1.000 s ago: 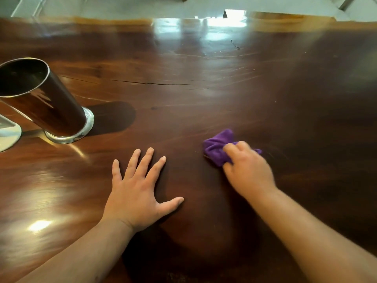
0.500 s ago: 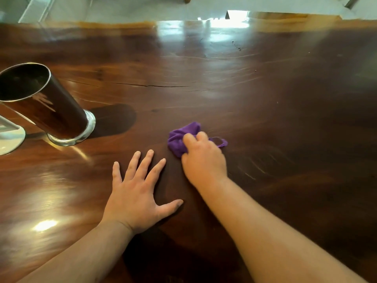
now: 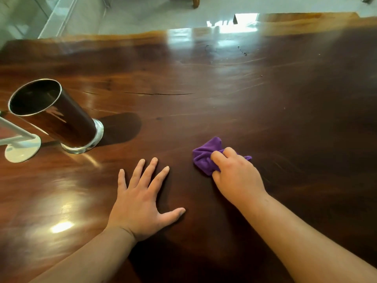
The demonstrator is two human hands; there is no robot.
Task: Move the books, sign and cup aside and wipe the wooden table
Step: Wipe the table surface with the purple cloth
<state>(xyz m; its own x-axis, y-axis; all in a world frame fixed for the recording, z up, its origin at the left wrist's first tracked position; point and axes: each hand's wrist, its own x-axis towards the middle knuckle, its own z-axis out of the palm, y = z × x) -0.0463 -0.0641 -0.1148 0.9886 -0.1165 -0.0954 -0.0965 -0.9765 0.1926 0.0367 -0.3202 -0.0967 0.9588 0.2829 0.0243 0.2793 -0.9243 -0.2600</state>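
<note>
A glossy dark wooden table [image 3: 224,103] fills the view. My right hand [image 3: 236,176] presses a bunched purple cloth [image 3: 206,156] onto the table, fingers closed over it. Flat on the wood to its left lies my left hand [image 3: 140,201], fingers spread, holding nothing. A tall shiny metal cup [image 3: 55,115] stands at the left. The white round base and frame of a sign [image 3: 20,148] show at the left edge, partly cut off. No books are in view.
The table's far edge [image 3: 126,35] runs along the top, with pale floor beyond it. A thin crack [image 3: 159,93] crosses the wood behind the cup. Small dark specks [image 3: 242,51] lie near the far edge.
My right hand swept the purple cloth left toward my left hand, then back to the right. The left hand stayed flat in place. The view tilted so more far edge shows.
</note>
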